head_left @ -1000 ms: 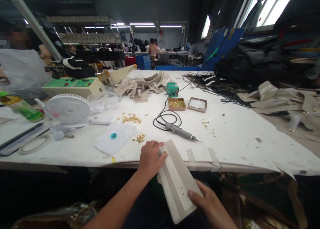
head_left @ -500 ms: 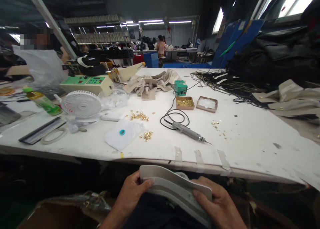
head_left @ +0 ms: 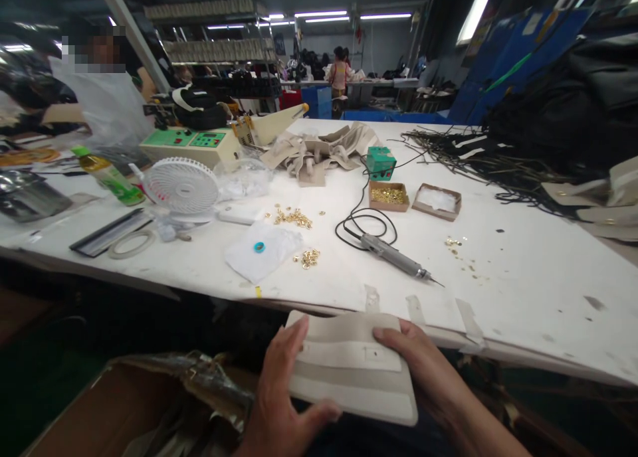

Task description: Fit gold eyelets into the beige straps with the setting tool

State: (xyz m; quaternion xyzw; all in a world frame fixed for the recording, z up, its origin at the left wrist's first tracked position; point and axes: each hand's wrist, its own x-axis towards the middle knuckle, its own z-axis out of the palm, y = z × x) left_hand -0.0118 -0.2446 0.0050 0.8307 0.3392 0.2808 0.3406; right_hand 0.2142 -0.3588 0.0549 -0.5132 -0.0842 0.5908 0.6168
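A beige flat panel point(head_left: 361, 394), which looks like leather or fabric, lies tilted in front of me, just off the table's near edge. Across it runs a lighter strip with a small dark hole near each end. My right hand point(head_left: 423, 361) grips its upper right corner, thumb on top and fingers hidden underneath. At the panel's left edge is my left hand point(head_left: 282, 387), with thumb and fingers spread wide and fingertips by the strip's left end. Beyond the panel, on the table, lies a grey corded screwdriver point(head_left: 399, 258).
Small gold fittings point(head_left: 294, 218) lie loose on the white table point(head_left: 339, 284). A carton of gold parts point(head_left: 389, 194), a white fan point(head_left: 182, 188) and a pile of beige pieces point(head_left: 323, 151) stand farther back. Below left is an open cardboard box point(head_left: 84, 410).
The panel has turned from edge-on and bent to flat, its strip now facing up. My left hand has loosened and spread its fingers. The view has shifted left.
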